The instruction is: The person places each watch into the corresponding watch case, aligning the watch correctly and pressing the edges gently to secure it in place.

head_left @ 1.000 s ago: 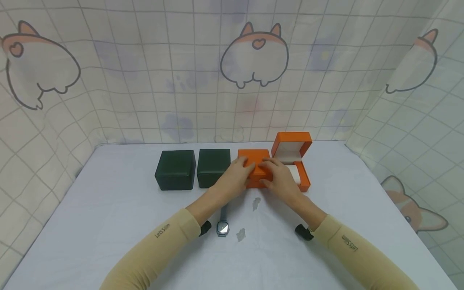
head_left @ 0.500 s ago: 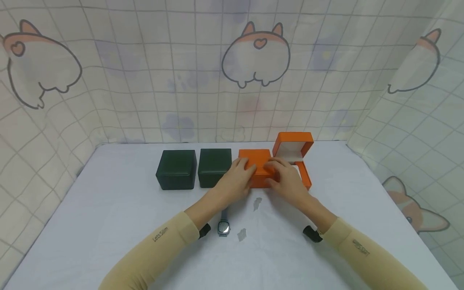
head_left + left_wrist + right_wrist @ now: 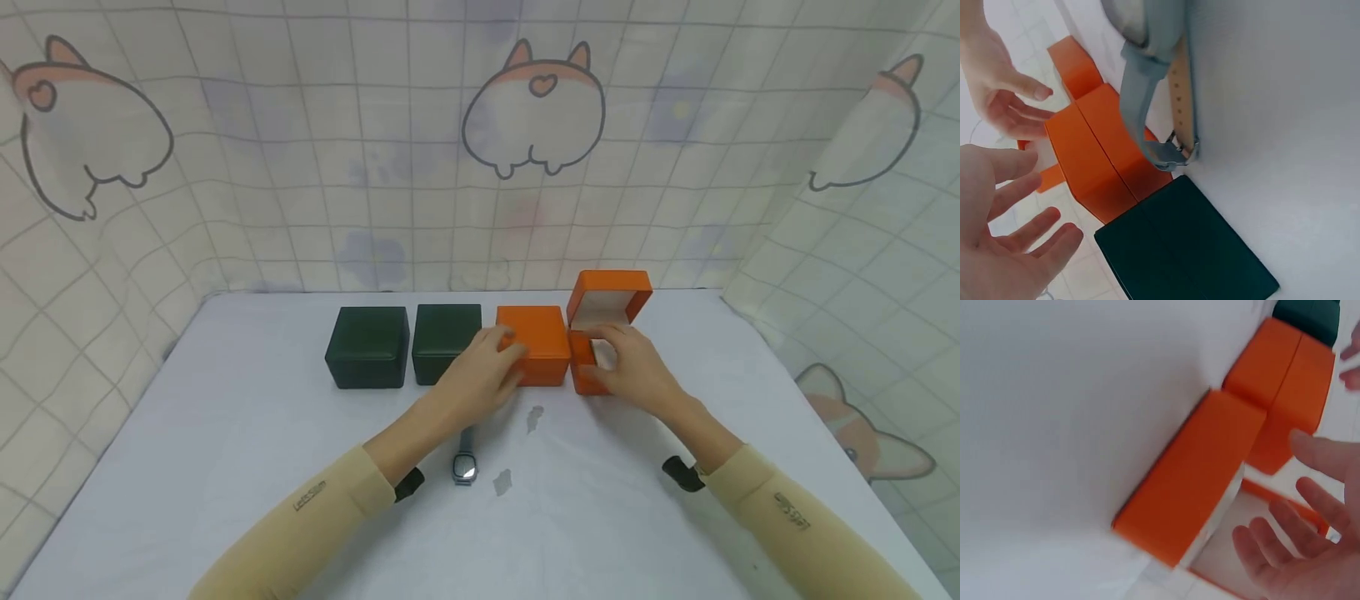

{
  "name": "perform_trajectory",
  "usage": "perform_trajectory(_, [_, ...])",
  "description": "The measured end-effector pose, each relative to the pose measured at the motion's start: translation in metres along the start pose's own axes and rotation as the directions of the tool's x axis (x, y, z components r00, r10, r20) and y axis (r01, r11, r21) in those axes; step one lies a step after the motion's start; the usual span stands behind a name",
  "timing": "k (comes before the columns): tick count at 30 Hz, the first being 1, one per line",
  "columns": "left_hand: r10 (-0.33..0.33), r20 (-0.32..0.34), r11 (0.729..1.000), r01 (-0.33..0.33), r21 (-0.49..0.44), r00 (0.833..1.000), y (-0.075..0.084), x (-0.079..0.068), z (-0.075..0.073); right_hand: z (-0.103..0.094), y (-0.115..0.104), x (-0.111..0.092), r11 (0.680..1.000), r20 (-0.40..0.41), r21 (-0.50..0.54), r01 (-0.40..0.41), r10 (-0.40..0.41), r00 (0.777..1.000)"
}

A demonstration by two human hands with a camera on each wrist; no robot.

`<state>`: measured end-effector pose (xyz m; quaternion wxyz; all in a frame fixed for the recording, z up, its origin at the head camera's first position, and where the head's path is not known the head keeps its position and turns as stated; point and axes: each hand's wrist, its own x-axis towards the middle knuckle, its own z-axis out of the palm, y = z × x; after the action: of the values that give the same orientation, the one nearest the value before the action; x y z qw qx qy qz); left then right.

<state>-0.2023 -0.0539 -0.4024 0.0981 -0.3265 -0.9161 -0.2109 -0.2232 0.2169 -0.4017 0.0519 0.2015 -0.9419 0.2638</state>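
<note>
In the head view my left hand hovers at the front left of a closed orange box. The left wrist view shows that hand's fingers spread and holding nothing. My right hand is over the base of an open orange box, covering much of its inside. Its raised lid has a white lining. In the right wrist view the fingers are loosely bent beside that box, with nothing between them. A wristwatch with a light blue-grey strap lies on the table, nearer the front.
Two closed dark green boxes stand in a row left of the orange ones. Small grey patches show on the white tablecloth. A checked curtain with cartoon dogs hangs behind and at both sides.
My right hand has moved right, from the closed orange box to over the open one. My left hand has stayed by the closed box. The view has shifted slightly.
</note>
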Motion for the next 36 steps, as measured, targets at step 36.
perform_trajectory(36, [-0.059, 0.031, 0.979, 0.064, -0.196, 0.998, -0.009, -0.068, -0.007, -0.024, 0.048, 0.019, 0.996, 0.322, -0.074, 0.050, -0.023, 0.946])
